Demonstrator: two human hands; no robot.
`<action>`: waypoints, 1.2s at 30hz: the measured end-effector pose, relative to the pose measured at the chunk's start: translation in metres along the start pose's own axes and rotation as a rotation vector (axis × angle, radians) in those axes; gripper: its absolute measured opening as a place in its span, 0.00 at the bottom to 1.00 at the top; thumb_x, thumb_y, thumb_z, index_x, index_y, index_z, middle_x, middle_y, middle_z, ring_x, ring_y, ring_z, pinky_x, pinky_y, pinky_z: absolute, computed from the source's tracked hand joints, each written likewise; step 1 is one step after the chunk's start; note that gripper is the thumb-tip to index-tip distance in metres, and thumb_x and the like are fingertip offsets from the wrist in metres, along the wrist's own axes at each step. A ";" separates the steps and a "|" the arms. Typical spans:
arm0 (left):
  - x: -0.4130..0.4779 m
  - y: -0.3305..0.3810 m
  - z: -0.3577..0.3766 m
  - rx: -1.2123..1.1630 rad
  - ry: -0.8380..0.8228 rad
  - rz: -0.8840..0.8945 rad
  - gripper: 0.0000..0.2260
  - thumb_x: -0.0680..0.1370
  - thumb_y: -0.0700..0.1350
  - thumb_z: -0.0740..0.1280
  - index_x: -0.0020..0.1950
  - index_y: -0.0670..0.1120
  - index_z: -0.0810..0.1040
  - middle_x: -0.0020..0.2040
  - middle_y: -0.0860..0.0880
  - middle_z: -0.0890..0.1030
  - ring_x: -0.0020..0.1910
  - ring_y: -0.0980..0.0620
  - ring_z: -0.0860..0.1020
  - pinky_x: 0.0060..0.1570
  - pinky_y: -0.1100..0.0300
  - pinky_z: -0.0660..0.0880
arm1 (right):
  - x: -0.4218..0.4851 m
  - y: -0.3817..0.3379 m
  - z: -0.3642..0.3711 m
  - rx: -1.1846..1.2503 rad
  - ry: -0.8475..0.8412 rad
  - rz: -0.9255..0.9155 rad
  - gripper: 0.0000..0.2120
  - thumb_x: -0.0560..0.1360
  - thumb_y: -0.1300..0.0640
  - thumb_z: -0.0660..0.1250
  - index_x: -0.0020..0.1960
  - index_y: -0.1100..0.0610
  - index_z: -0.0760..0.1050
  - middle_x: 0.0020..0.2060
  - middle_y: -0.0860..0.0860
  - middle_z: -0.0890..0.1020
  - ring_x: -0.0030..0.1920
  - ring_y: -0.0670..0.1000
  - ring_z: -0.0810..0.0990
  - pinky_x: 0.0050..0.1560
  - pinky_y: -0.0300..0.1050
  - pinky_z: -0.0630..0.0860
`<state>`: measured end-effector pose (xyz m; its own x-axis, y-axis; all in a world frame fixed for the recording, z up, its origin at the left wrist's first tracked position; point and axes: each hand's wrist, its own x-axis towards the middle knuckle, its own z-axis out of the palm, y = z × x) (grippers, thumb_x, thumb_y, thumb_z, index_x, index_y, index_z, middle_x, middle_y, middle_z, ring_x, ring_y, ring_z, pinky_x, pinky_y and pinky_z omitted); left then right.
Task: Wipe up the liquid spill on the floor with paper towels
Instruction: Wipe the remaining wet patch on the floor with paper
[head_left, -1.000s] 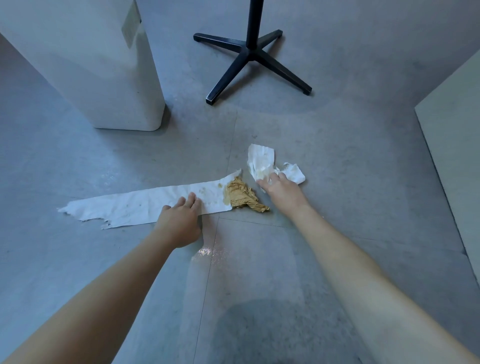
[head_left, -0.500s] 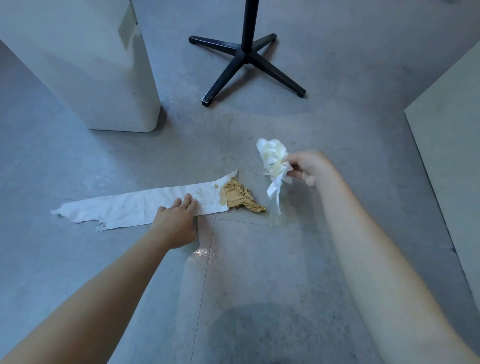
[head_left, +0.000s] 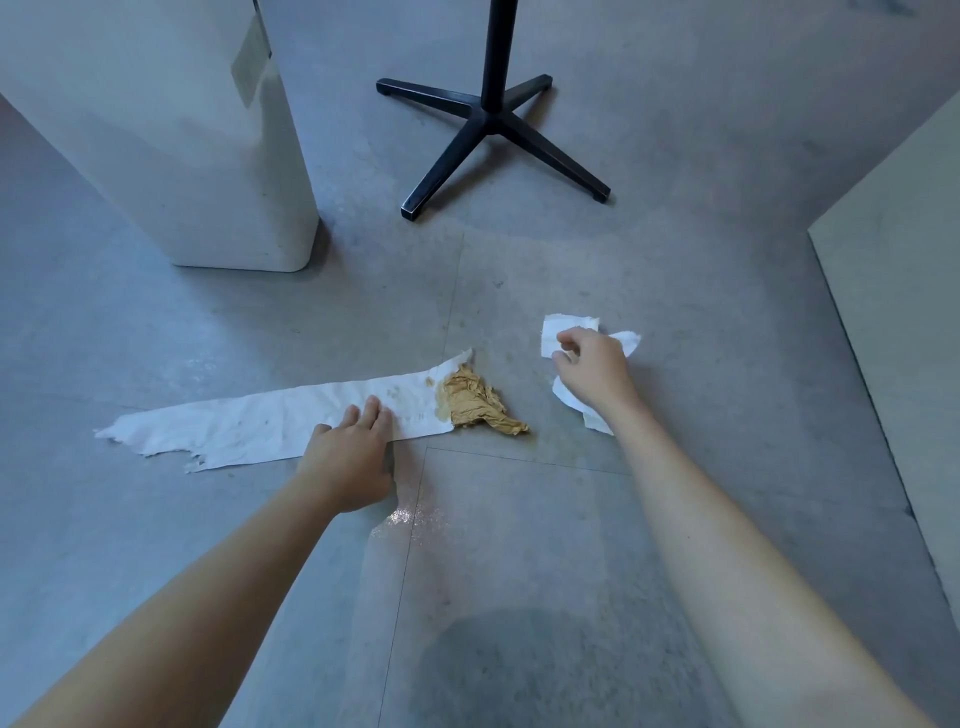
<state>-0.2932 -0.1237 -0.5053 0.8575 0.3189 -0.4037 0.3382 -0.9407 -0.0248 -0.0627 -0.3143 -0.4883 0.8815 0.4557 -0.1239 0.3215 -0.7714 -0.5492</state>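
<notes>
A long white paper towel strip (head_left: 249, 423) lies flat on the grey floor. Its right end (head_left: 475, 400) is crumpled and soaked brown. My left hand (head_left: 353, 449) rests flat on the strip, just left of the stain. To the right, a separate white paper towel piece (head_left: 569, 327) lies on the floor. My right hand (head_left: 592, 371) is on top of it, fingers curled and pinching it. Faint brownish smears show on the floor (head_left: 511, 358) between the two towels. A wet shine (head_left: 415, 517) sits below my left hand.
A white bin-like box (head_left: 197, 156) stands on the floor at the back left. A black four-legged stand base (head_left: 488, 124) is behind the towels. A pale panel edge (head_left: 893, 322) runs along the right side.
My right hand had lifted the white towel piece off the floor and has now brought it down again, further right than before. My left hand stayed on the strip.
</notes>
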 end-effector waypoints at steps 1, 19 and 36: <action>0.000 0.000 0.000 -0.002 -0.002 -0.001 0.29 0.76 0.51 0.59 0.75 0.43 0.55 0.77 0.46 0.53 0.72 0.48 0.60 0.53 0.53 0.68 | 0.001 0.001 0.004 -0.106 -0.012 -0.085 0.18 0.75 0.60 0.62 0.65 0.59 0.74 0.61 0.55 0.78 0.64 0.57 0.70 0.62 0.48 0.67; 0.000 0.000 0.002 0.025 0.016 0.011 0.32 0.75 0.52 0.59 0.76 0.42 0.53 0.78 0.44 0.52 0.73 0.47 0.59 0.55 0.54 0.68 | 0.005 0.045 0.019 -0.446 -0.293 -0.036 0.27 0.83 0.52 0.49 0.78 0.57 0.43 0.77 0.55 0.42 0.77 0.52 0.39 0.75 0.52 0.46; -0.001 -0.003 0.000 0.002 -0.010 0.005 0.32 0.74 0.53 0.61 0.74 0.44 0.55 0.77 0.47 0.53 0.72 0.48 0.60 0.53 0.52 0.69 | -0.006 -0.043 -0.065 -0.521 -0.695 0.155 0.08 0.68 0.61 0.71 0.47 0.60 0.79 0.38 0.53 0.76 0.39 0.53 0.73 0.34 0.41 0.66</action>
<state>-0.2950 -0.1214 -0.5045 0.8552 0.3126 -0.4133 0.3328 -0.9427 -0.0243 -0.0595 -0.3130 -0.4104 0.5732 0.3655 -0.7334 0.4822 -0.8741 -0.0588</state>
